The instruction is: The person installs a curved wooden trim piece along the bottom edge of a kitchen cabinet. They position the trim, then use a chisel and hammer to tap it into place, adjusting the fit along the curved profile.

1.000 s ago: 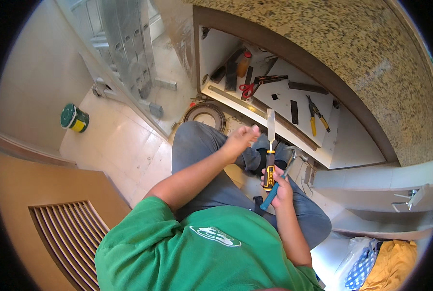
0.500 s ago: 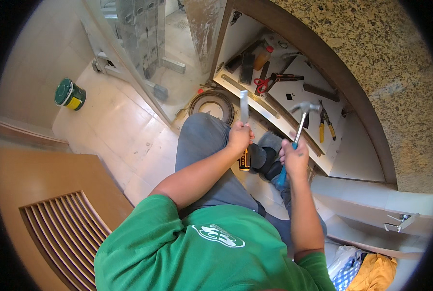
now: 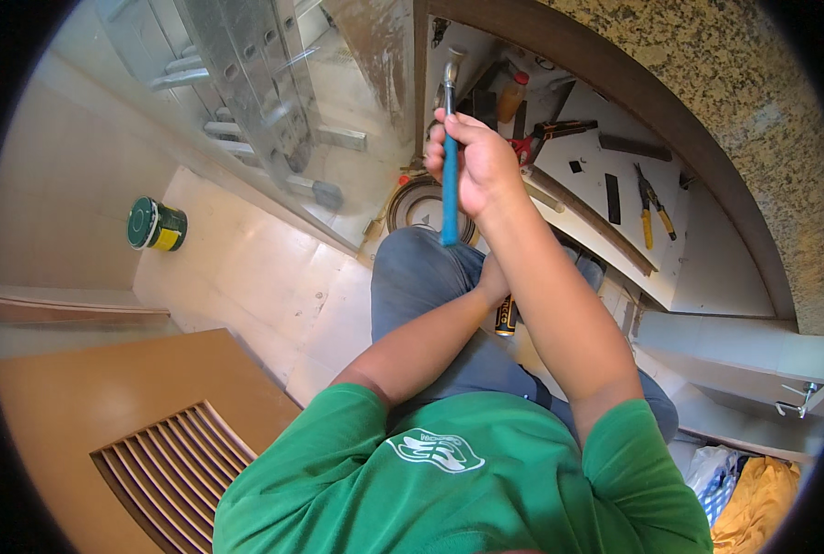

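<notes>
My right hand (image 3: 476,162) is closed round the blue handle of a hammer (image 3: 450,180), raised in front of the cabinet. Its metal head points away from me. Below the right forearm, my left hand (image 3: 493,279) is partly hidden, closed on a chisel (image 3: 506,317). Only the end of the chisel's black and orange handle shows; its blade is hidden behind the right arm. Beyond the hands, the open cabinet (image 3: 721,263) holds pliers (image 3: 650,208) with yellow-and-black handles, a red-handled tool (image 3: 523,148) and a bottle (image 3: 511,97) with a red cap.
A granite countertop (image 3: 707,83) curves over the cabinet. To the left stand a glass panel (image 3: 246,162), a ladder (image 3: 273,83) behind it and a green bucket (image 3: 156,224). A slatted wooden door (image 3: 135,388) is at lower left. Orange cloth (image 3: 758,503) lies lower right.
My right hand has swung up and to the left with the hammer, and its forearm now crosses over my left hand. The chisel blade has gone out of sight. The view has shifted slightly.
</notes>
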Demonstrator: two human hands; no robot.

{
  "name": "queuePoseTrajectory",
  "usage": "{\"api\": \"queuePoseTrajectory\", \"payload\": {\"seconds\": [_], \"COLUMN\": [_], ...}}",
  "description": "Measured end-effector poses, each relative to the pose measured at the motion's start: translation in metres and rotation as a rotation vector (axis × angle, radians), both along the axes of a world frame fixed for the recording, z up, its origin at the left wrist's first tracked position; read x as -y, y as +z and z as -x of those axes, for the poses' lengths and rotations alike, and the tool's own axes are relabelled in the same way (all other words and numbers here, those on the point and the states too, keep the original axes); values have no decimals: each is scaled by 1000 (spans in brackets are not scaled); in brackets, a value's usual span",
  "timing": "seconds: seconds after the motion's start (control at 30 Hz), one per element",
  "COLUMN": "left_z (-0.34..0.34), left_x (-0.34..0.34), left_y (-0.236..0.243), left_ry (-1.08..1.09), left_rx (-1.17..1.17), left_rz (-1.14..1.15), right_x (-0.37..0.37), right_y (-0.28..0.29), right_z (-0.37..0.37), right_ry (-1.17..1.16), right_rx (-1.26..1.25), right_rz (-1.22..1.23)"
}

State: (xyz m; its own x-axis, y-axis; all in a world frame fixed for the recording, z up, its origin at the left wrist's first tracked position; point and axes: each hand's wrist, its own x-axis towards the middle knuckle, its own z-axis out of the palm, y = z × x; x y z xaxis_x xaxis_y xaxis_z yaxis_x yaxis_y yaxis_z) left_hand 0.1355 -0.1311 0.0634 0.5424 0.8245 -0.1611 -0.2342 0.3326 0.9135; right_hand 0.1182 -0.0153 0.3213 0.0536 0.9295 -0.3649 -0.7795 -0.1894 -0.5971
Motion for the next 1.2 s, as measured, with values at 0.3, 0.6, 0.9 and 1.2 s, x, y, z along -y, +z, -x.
{"api": "queuePoseTrajectory", "payload": {"seconds": [0.3, 0.6, 0.9, 1.2], "left_z": [-3, -2, -1, 2], "left_x": [0, 4, 5, 3], "left_y": [-4, 2, 6, 0], "left_ry": [-35, -41, -40, -6], "left_rx": [41, 43, 51, 41], "left_rz": [6, 1, -9, -82], "right_x": [-33, -47, -54, -61], "right_y": [6, 11, 28, 39], "right_z": [8, 26, 35, 31], "right_ry": [117, -23, -2, 2], "right_rx": [-270, -403, -329, -405], "right_rz": [-145, 16, -49, -31]}}
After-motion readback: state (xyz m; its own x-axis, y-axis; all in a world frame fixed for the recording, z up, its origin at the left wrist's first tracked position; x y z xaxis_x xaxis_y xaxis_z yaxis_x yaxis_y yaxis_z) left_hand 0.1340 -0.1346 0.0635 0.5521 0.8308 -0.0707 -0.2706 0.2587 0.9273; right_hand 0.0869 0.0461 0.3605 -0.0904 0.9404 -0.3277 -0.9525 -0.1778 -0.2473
